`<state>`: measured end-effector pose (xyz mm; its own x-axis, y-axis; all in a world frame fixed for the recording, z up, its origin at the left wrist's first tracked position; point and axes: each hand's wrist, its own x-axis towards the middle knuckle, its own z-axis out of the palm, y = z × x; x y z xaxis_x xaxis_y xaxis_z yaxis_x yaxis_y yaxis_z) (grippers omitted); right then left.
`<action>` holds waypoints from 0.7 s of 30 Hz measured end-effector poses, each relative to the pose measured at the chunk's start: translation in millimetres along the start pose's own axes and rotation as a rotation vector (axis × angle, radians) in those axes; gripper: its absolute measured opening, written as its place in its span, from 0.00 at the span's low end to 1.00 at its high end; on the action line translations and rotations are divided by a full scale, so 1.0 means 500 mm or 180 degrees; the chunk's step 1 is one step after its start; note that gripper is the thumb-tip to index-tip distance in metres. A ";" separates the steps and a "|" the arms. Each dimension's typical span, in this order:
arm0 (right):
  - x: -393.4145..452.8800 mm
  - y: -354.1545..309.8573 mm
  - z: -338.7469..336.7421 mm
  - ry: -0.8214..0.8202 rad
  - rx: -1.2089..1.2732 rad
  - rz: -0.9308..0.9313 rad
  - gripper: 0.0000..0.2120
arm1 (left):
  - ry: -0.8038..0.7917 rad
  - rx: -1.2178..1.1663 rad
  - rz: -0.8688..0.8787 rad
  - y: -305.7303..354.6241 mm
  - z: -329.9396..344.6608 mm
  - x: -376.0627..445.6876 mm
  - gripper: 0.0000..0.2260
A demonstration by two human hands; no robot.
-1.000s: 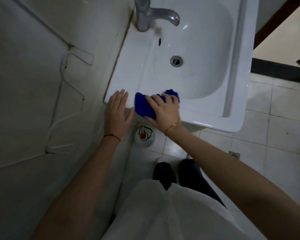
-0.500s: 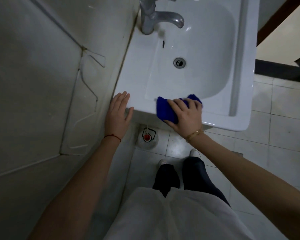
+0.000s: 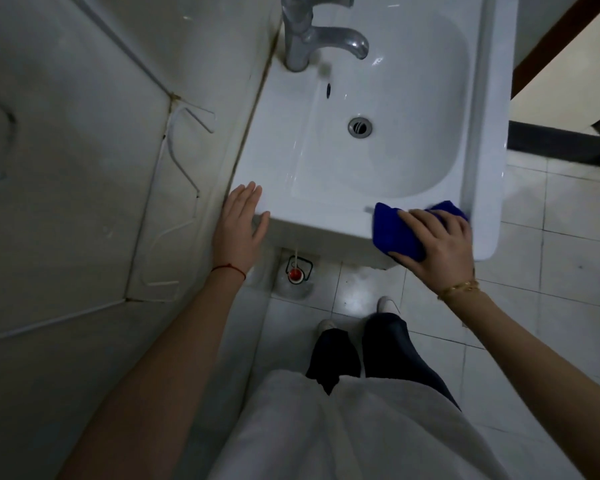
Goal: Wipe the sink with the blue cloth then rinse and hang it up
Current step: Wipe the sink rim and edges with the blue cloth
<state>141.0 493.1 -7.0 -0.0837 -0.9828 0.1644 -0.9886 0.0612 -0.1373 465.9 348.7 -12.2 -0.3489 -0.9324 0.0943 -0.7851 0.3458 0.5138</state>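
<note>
I see sink (image 3: 485, 109) basin holding only drain (image 3: 360, 126). Right hand (image 3: 437, 245) grip curled over blue cloth (image 3: 394, 233), pressing it on front rim; cloth under fingers. Left hand (image 3: 240, 226) flat, fingers straight, on rim corner well apart from cloth.

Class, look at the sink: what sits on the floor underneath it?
Under the sink, a small fitting with a red round part sits on the floor tiles, a thin white line running up from it. Anything farther back is hidden by the basin.
</note>
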 end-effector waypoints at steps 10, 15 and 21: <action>0.122 -0.197 0.027 -0.0450 0.0162 -0.0108 0.31 | -0.0027 0.0179 -0.0675 0.102 0.045 0.001 0.27; 0.106 -0.158 0.027 -0.0390 0.0306 -0.0297 0.33 | -0.0024 0.0206 -0.0932 0.137 0.066 -0.001 0.30; 0.039 -0.025 0.005 -0.0185 0.0278 -0.0313 0.32 | -0.0057 0.0277 -0.0860 0.178 0.090 -0.011 0.29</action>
<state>151.9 472.9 -4.4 0.0228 -0.9919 0.1248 -0.9769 -0.0487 -0.2082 374.9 389.2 -5.2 -0.1295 -0.9902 -0.0515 -0.8915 0.0935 0.4432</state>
